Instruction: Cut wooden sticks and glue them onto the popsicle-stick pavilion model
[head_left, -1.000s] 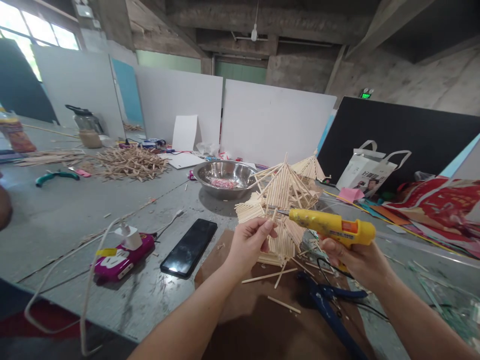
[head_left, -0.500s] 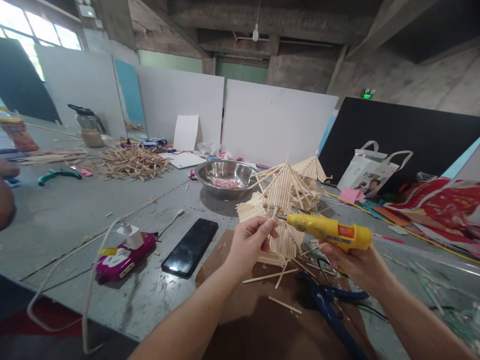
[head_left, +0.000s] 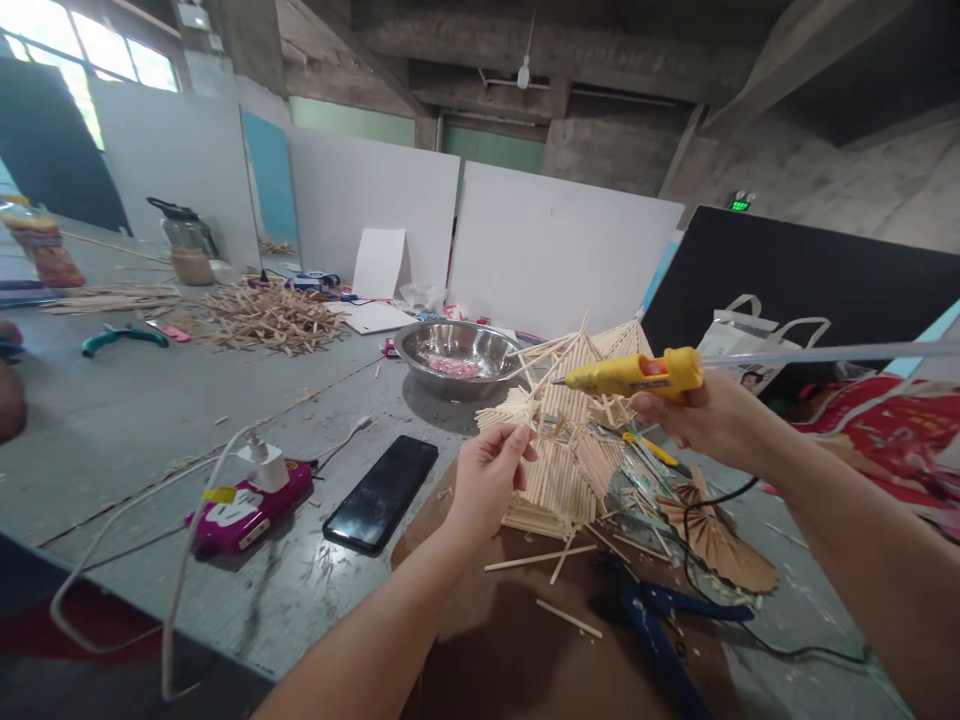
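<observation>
My right hand [head_left: 694, 415] grips a yellow hot glue gun [head_left: 630, 375], its glue stick trailing out of the back to the right. The gun's nozzle points left, in front of the upper roof of a model building [head_left: 562, 470] made of thin wooden sticks. At the model's left front, my left hand [head_left: 491, 470] is closed in a pinch. Whatever sits between its fingertips is too small to make out. Loose sticks [head_left: 568, 618] lie on the brown board [head_left: 480, 640] below, beside blue-handled pliers [head_left: 660, 630].
A steel bowl [head_left: 454, 375] stands behind the model. To the left lie a black phone [head_left: 381, 495], a purple power strip [head_left: 251, 510] with a white cable, and a stick pile [head_left: 274, 315]. Folded brown paper [head_left: 724, 540] and a black cord lie right. Another person's hand shows far left.
My right hand has raised the glue gun and drawn it slightly left and back, away from my left fingertips. My left hand stays pinched, almost in place. The view has shifted a little.
</observation>
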